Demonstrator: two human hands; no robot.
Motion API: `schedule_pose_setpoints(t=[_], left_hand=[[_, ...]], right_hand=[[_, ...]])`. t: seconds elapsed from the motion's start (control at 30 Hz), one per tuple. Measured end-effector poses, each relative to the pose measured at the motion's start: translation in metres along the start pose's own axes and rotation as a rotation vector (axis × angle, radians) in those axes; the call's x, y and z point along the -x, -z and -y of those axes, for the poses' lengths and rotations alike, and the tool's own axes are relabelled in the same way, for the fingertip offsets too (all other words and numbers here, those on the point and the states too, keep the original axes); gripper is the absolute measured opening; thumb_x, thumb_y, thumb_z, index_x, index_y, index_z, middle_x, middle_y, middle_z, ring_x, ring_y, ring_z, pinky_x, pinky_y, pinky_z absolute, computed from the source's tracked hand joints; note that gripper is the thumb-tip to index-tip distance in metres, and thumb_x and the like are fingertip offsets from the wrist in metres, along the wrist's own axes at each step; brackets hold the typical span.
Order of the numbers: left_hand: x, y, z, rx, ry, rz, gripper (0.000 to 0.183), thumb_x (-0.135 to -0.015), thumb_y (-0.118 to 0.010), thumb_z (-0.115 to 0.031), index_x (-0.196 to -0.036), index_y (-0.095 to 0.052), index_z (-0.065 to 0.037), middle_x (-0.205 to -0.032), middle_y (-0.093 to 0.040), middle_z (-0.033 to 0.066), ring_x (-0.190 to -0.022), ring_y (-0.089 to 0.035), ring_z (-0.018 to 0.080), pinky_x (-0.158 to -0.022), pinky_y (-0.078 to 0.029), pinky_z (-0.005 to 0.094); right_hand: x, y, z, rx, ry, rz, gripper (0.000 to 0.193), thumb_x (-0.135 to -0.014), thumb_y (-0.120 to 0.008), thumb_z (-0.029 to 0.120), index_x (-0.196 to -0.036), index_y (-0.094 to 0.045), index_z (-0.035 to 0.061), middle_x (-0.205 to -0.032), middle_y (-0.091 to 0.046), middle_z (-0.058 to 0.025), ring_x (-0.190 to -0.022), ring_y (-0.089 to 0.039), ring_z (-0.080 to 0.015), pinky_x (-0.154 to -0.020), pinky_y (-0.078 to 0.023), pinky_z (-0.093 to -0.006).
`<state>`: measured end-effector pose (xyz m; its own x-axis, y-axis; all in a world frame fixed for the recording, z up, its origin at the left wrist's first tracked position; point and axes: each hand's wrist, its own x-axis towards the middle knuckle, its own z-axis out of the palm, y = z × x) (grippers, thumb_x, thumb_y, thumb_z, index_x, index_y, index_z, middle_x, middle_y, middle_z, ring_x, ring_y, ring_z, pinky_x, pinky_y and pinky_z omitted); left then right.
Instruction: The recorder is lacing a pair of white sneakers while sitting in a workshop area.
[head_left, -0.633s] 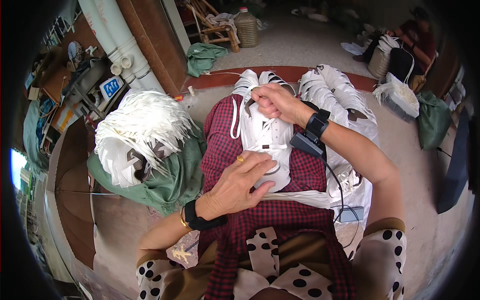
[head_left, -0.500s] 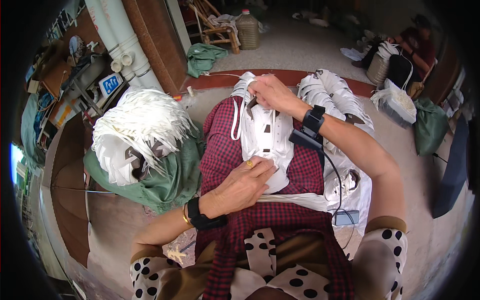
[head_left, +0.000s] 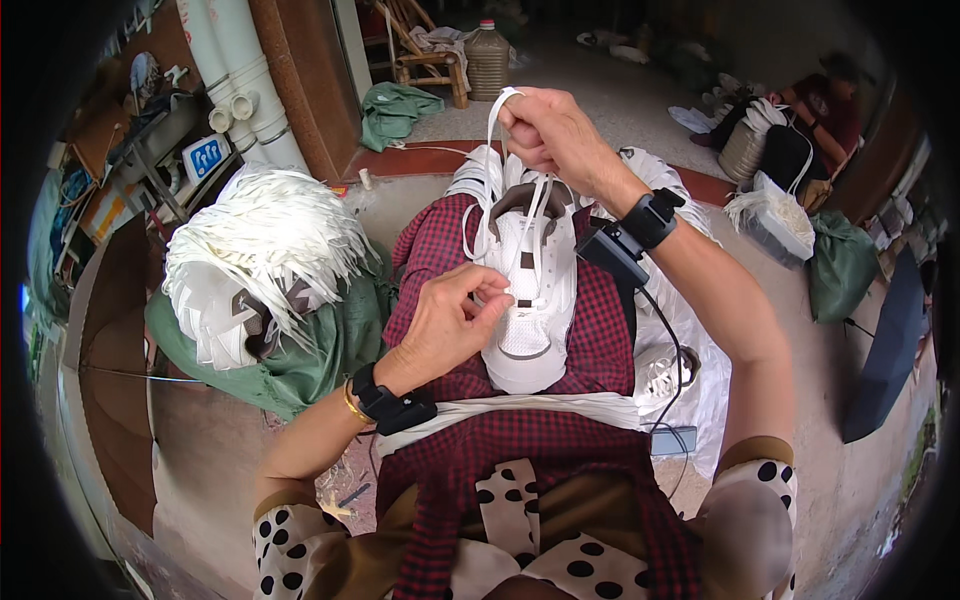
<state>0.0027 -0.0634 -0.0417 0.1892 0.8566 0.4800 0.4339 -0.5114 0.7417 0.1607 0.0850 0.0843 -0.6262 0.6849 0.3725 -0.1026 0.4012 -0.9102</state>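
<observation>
A white sneaker [head_left: 530,345] lies on the red-and-black checked cloth over my lap, toe toward me and dark-lined opening away. A white shoelace [head_left: 491,135] is partly threaded through its eyelets, with loose lengths hanging in loops. My right hand [head_left: 562,142] is raised above the shoe's opening, fingers closed on the lace, pulling it upward. Beside the lacing, my left hand [head_left: 455,312] is curled with thumb and forefinger drawn together; anything between those tips is too small to make out. More white laces [head_left: 520,402] lie across my lap.
At left, a heap of white laces and shoe pieces [head_left: 265,235] rests on a green sack [head_left: 300,375]. Several white shoes stand beyond my right forearm, with one sneaker [head_left: 665,375] lower down. Another person [head_left: 830,115] sits at far right. A cable runs from my right wrist.
My right hand has risen away from the shoe, drawing the lace up. My left hand has lifted off the toe and moved up beside the lacing, its fingers curling.
</observation>
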Motion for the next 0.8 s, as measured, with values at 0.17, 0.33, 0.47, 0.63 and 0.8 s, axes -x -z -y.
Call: schedule_pose_setpoints(t=[0.17,0.33,0.47,0.63,0.8], left_hand=[[-0.010,-0.004,0.011,-0.016,0.075,0.064,0.020,-0.085,-0.073,-0.005,-0.102,-0.065,0.002,-0.072,-0.059,0.0016,-0.063,-0.054,0.0056,-0.057,-0.050,0.0230],[-0.007,0.008,0.017,0.167,0.149,0.184,0.012,-0.087,-0.066,0.002,-0.099,-0.062,0.001,-0.084,-0.056,0.0007,-0.077,-0.054,0.0039,-0.069,-0.051,0.0207],[-0.012,0.013,0.026,0.271,0.189,0.116,0.010,-0.088,-0.062,0.006,-0.096,-0.060,0.001,-0.085,-0.057,0.0004,-0.078,-0.055,0.0044,-0.072,-0.051,0.0202],[-0.007,0.012,0.041,0.338,0.240,0.136,0.008,-0.090,-0.059,0.007,-0.093,-0.059,-0.001,-0.088,-0.059,-0.0003,-0.081,-0.057,0.0038,-0.072,-0.050,0.0202],[0.003,0.011,0.048,0.382,0.261,0.119,0.005,-0.090,-0.061,0.005,-0.093,-0.061,0.000,-0.088,-0.061,0.0001,-0.081,-0.058,0.0039,-0.072,-0.050,0.0204]], right_hand=[[0.058,-0.019,0.049,-0.340,-0.001,0.070,0.022,-0.098,-0.044,0.019,-0.081,-0.049,0.0060,-0.058,-0.024,0.0091,-0.048,-0.022,-0.0033,-0.042,-0.015,-0.0232],[0.095,-0.030,0.066,-0.485,-0.002,0.173,0.020,-0.098,-0.040,0.014,-0.080,-0.046,0.0055,-0.059,-0.024,0.0070,-0.049,-0.024,-0.0039,-0.044,-0.017,-0.0237],[0.086,-0.021,0.059,-0.416,0.093,-0.018,0.024,-0.103,-0.034,0.018,-0.084,-0.045,0.0098,-0.058,-0.027,0.0070,-0.049,-0.028,-0.0046,-0.044,-0.023,-0.0201],[0.083,-0.009,0.058,-0.549,0.199,0.020,0.023,-0.103,-0.037,0.021,-0.087,-0.049,0.0084,-0.060,-0.031,0.0050,-0.051,-0.032,-0.0072,-0.046,-0.025,-0.0221],[0.087,0.000,0.070,-0.580,0.206,-0.046,0.026,-0.106,-0.036,0.026,-0.087,-0.045,0.0107,-0.059,-0.031,0.0069,-0.052,-0.030,-0.0052,-0.046,-0.026,-0.0206]])
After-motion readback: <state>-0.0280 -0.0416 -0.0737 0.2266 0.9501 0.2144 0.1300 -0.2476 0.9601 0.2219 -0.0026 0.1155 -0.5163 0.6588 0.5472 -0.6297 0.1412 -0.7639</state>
